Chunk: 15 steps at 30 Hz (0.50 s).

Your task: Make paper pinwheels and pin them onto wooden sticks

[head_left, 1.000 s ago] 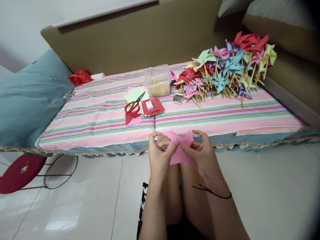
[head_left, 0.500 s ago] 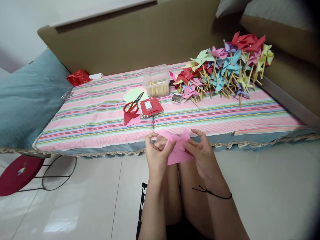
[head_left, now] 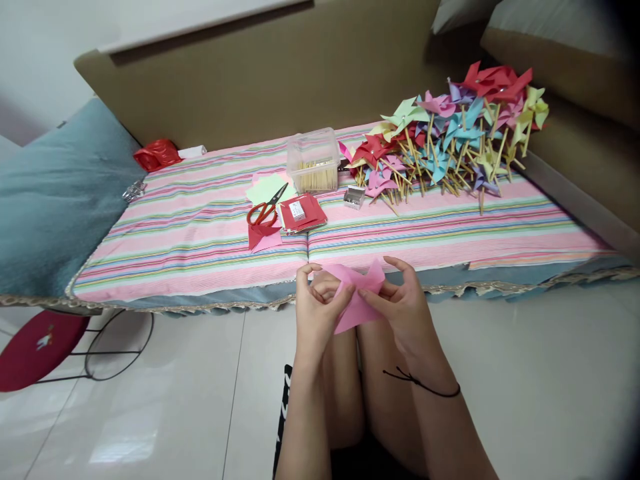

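Note:
A piece of pink paper (head_left: 356, 313) is held above my knees, its upper edges bent up and inward. My left hand (head_left: 320, 307) pinches its left part, thumb in front and fingers behind. On the other side my right hand (head_left: 400, 300) grips the paper, with the thumb pressed near its middle and the index finger raised. Both thumb tips are close together. Beyond the hands, scissors with orange-red handles (head_left: 262, 213) lie by a stack of red paper squares (head_left: 313, 212).
Many paper pinwheels on sticks (head_left: 460, 133) are heaped at the right. A clear plastic box (head_left: 315, 163) holds sticks, with a small silvery box (head_left: 354, 197) nearby. A red bag (head_left: 157, 155) lies far left, and a red stool (head_left: 45, 347) stands on the floor.
My left hand has shifted slightly right. My right thumb has moved left across the paper, closer to the left thumb, and the paper's right side has folded further inward.

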### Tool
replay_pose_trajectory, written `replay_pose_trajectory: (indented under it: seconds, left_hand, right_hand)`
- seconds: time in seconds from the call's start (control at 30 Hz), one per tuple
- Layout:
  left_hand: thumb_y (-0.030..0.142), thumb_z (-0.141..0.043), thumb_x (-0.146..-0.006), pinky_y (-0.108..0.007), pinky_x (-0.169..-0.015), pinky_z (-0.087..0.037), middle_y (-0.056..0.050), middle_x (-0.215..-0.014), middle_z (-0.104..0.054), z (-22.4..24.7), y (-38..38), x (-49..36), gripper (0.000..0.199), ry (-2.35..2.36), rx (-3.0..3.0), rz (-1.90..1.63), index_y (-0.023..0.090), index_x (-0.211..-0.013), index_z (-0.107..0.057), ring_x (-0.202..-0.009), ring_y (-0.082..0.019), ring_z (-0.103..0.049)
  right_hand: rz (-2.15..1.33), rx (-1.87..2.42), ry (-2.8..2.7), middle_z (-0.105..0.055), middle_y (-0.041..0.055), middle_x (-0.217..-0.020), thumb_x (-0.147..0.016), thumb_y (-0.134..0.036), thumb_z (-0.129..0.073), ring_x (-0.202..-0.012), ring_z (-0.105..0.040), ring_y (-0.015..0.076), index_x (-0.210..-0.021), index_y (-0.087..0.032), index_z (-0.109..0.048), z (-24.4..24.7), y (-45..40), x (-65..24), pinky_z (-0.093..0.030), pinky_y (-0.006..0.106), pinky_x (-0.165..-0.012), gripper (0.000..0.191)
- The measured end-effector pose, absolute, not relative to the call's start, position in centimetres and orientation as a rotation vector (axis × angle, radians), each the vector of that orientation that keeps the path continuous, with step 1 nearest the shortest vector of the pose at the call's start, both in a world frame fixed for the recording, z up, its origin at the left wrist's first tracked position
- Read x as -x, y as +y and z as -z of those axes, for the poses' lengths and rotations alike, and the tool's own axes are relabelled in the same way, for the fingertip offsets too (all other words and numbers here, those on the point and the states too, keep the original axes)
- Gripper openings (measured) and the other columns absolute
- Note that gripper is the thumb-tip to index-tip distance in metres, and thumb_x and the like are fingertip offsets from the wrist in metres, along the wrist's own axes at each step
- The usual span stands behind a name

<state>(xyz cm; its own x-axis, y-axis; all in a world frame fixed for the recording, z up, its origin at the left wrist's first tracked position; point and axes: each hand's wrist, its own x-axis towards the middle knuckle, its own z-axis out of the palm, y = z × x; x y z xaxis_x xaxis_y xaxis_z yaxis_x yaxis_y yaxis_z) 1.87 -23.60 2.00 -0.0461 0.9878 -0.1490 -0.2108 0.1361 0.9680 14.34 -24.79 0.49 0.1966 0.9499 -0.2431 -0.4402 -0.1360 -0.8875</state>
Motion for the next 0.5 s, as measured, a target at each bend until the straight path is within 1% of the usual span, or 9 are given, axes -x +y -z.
replay_pose_trajectory:
  seconds: [0.13,0.27,0.33,0.4,0.5]
  left_hand:
    - [0.019,-0.075,-0.067,-0.019,-0.055,-0.043,0.005,-0.063,-0.067,-2.1,-23.7,-1.2,0.056,1.149,-0.955,-1.118,0.024,-0.106,-0.035,-0.052,-0.010,-0.059]
    - [0.017,-0.076,-0.064,-0.019,-0.053,-0.043,0.006,-0.058,-0.066,-2.0,-23.7,-1.0,0.059,1.174,-0.929,-1.093,0.023,-0.105,-0.035,-0.049,-0.010,-0.057]
    - [0.017,-0.078,-0.060,-0.019,-0.053,-0.043,0.007,-0.056,-0.065,-1.8,-23.5,-1.1,0.061,1.191,-0.852,-1.151,0.023,-0.104,-0.035,-0.047,-0.009,-0.057]
    - [0.018,-0.081,-0.057,-0.019,-0.054,-0.043,0.008,-0.054,-0.063,-1.5,-23.3,-1.3,0.063,1.211,-0.742,-1.264,0.022,-0.102,-0.036,-0.046,-0.009,-0.056]
    - [0.020,-0.083,-0.055,-0.019,-0.054,-0.043,0.007,-0.056,-0.064,-1.2,-23.0,-1.4,0.064,1.223,-0.589,-1.423,0.021,-0.101,-0.038,-0.046,-0.008,-0.056]
  right_hand:
    - [-1.322,1.177,-0.670,-0.074,0.0007,-0.072,-0.055,-0.034,-0.087,-0.065,-0.067,0.0179,-0.125,-0.024,-0.038,-0.3,-24.9,-14.7,-0.052,0.029,-0.064,0.086]
    - [-1.303,1.194,-0.763,-0.074,0.0001,-0.073,-0.058,-0.032,-0.086,-0.066,-0.068,0.0185,-0.126,-0.024,-0.039,-0.1,-25.0,-14.8,-0.053,0.030,-0.064,0.084]
    - [-1.251,1.173,-0.781,-0.074,-0.0002,-0.076,-0.064,-0.033,-0.084,-0.070,-0.068,0.0180,-0.126,-0.025,-0.041,-0.1,-24.9,-15.0,-0.054,0.031,-0.068,0.076]
    - [-1.162,1.139,-0.789,-0.074,0.0005,-0.082,-0.073,-0.035,-0.078,-0.077,-0.070,0.0176,-0.125,-0.026,-0.043,-0.1,-24.9,-15.5,-0.055,0.032,-0.075,0.064]
    - [-1.149,1.073,-0.874,-0.074,0.0044,-0.103,-0.086,-0.037,-0.066,-0.089,-0.070,0.0181,-0.131,-0.029,-0.043,-0.1,-24.9,-16.6,-0.056,0.034,-0.081,0.051]
